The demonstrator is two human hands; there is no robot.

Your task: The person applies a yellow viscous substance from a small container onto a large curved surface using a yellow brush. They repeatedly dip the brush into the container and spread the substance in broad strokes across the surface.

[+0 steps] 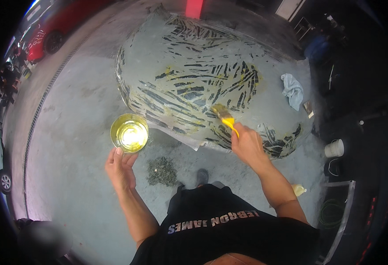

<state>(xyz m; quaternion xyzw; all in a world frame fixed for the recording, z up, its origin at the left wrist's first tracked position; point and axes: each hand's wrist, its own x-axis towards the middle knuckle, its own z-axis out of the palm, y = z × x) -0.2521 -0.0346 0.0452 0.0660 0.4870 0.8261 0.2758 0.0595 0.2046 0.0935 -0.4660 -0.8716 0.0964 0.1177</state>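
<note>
My left hand [122,168] grips the lower rim of a round metal can [129,133], which is tilted so that its shiny yellowish inside shows. In my right hand [248,143] is a paintbrush [228,119] with a yellow handle. Its bristles are at the surface of a large, curved grey form [211,86]; whether they touch cannot be made out. Long dark streaks or strips run across that form, with yellowish smears among them. The can is held apart from the form, off its near left edge.
A crumpled light blue cloth [293,91] lies on the form's right side, near a small flat block [308,109]. Dark scraps [161,171] are heaped on the floor before me. To the right stands a white bucket [334,149]. A red car [55,33] is at the far left.
</note>
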